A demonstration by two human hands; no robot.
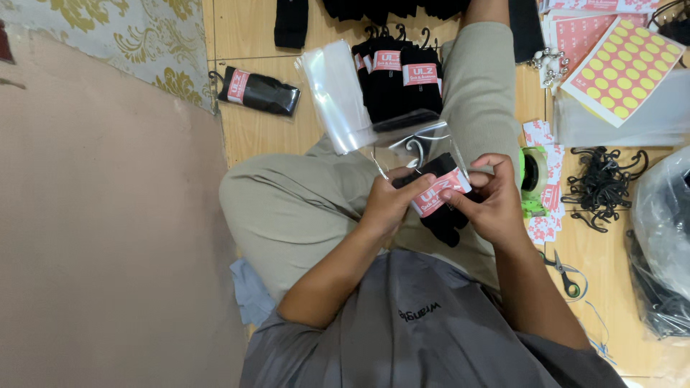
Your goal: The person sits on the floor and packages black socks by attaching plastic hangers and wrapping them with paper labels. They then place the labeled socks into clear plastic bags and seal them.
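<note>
My hands meet over my lap: my left hand point(392, 205) and my right hand point(492, 205) both grip a folded pair of black socks point(440, 208) with a pink paper band, its top end entering a clear plastic bag point(413, 147). More banded socks point(399, 82) lie on the wooden floor point(259, 133) beyond my knee, and a green tape dispenser point(533, 179) sits just right of my right hand.

shirt: grey, short-sleeved, small dark chest print | trousers: beige-khaki | forearms bare | no rings or watch visible
</note>
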